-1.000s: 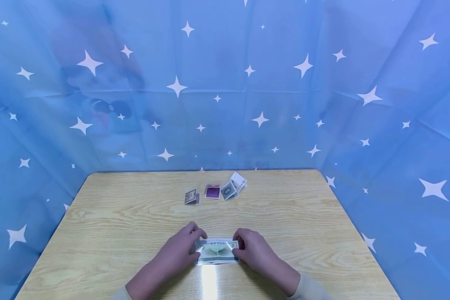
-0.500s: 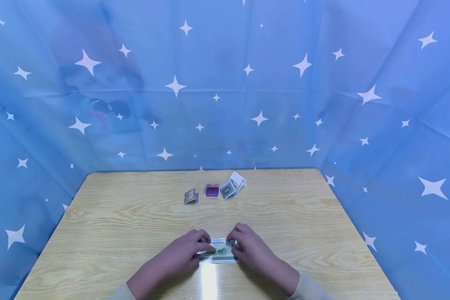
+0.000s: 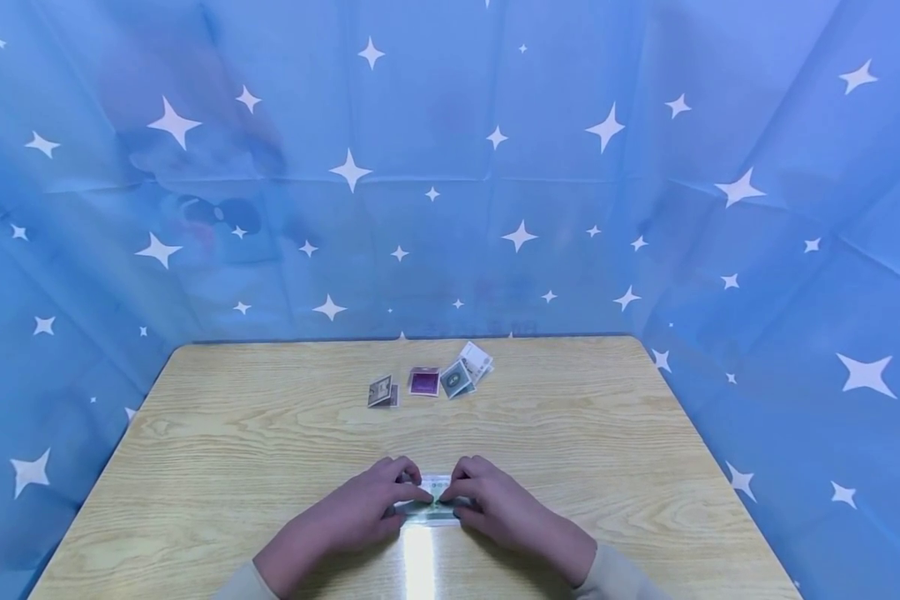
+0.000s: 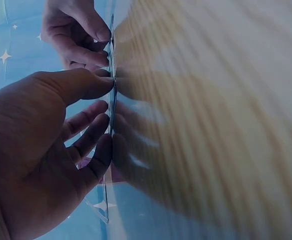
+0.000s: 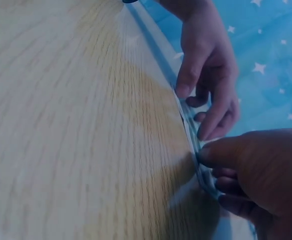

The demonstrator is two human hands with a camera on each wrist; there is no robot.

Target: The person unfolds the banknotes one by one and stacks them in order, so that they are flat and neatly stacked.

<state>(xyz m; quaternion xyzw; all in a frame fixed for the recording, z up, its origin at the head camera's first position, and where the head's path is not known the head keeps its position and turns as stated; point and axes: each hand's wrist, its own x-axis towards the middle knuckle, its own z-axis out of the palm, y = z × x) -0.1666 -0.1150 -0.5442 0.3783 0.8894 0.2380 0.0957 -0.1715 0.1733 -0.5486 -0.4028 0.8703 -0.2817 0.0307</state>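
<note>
From where I'm sitting, most of the green note (image 3: 437, 486) is hidden: it lies flat on the table (image 3: 570, 433), both ends are under fingers and only the middle and near edge peek out. Can't read the print. My wrist cams get it dark and edge-on, so no help there. Left hand (image 3: 375, 504) is half open over one end of the note, fingers loosely bent, tips pressing down on it and not wrapped round it. Right hand (image 3: 495, 504) mirrors that on the other end, the tips nearly meeting mid-note. Both sleeves (image 3: 619, 575) get cut off at the frame bottom. Beyond the note sits a purple folded bill (image 3: 424, 383), plus a white one (image 3: 476, 358) partly covered by a teal one (image 3: 456, 379).
</note>
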